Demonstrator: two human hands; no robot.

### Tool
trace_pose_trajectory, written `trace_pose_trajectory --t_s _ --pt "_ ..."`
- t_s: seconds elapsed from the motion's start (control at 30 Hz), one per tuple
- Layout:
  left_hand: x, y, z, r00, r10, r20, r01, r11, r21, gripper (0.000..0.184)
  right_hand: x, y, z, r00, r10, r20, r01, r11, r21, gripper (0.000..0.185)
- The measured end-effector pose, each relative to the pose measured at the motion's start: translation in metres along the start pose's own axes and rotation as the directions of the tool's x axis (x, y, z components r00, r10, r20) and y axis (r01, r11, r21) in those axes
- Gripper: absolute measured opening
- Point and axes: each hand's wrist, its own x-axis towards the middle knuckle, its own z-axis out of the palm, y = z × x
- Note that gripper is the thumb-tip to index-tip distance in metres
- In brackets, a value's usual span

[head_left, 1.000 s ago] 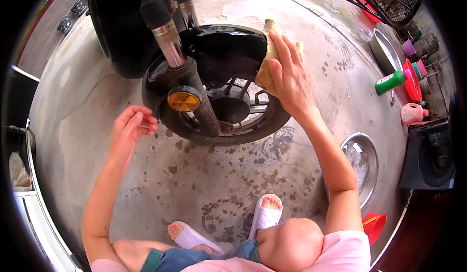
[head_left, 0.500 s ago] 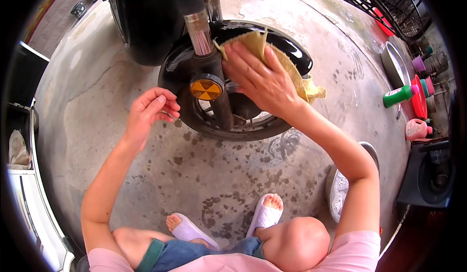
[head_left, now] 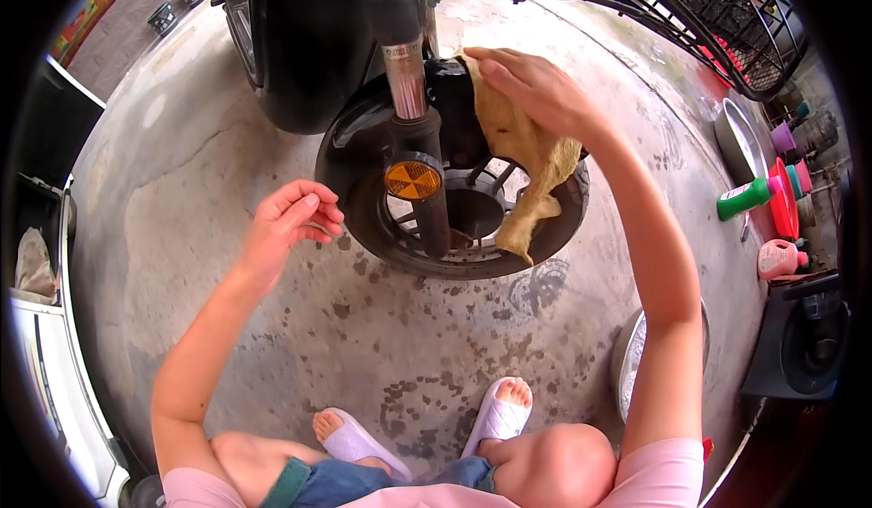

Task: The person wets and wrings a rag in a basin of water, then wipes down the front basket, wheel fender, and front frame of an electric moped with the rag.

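A yellow cloth point(head_left: 520, 144) lies over the right part of the black front fender point(head_left: 447, 81) and hangs down in front of the wheel point(head_left: 391, 240). My right hand point(head_left: 538, 92) rests on top of the cloth with its fingers together, pressing it to the fender. Left of the wheel, my left hand point(head_left: 295, 220) hovers with bent fingers apart, touching nothing. Between the hands stands the fork point(head_left: 406, 81) with a round orange reflector point(head_left: 412, 180).
A metal basin point(head_left: 627, 363) sits partly behind my right forearm. At the right are a green bottle point(head_left: 748, 198), a pink bottle point(head_left: 781, 259), a red basin point(head_left: 783, 201) and a grey tub point(head_left: 740, 140). A black wire basket point(head_left: 727, 17) hangs at top right.
My right hand slid across the fender with the cloth, first left, then back up and right, and the cloth now hangs lower. The view has shifted; my left hand keeps its pose.
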Motion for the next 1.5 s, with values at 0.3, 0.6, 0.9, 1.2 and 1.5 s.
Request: trace_pose_trajectory --t_s 0.3,0.6,0.9,1.2,1.5 --pt "0.003 -0.004 -0.007 0.999 -0.032 0.022 0.033 0.999 -0.019 0.016 0.058 0.013 -0.01 0.845 0.238 0.479 -0.367 0.909 0.196 0.085" --pt "-0.003 -0.017 -0.024 0.998 -0.051 -0.049 0.05 0.999 -0.019 0.016 -0.01 0.089 -0.031 0.813 0.24 0.53 -0.392 0.899 0.194 0.077" --pt "0.015 -0.011 -0.007 0.999 -0.043 -0.003 0.042 0.998 -0.036 0.016 -0.04 0.031 -0.007 0.983 0.14 -0.119 -0.116 0.975 0.191 0.059" --pt "0.02 0.004 0.013 0.997 0.024 0.073 -0.02 0.998 -0.057 0.019 0.086 0.097 0.029 0.71 -0.704 0.016 0.653 0.668 0.357 0.057" --pt "0.009 -0.015 -0.012 0.996 -0.062 -0.06 0.057 0.995 -0.076 0.016 -0.03 0.056 -0.024 0.816 0.255 0.519 -0.569 0.515 0.641 0.061"
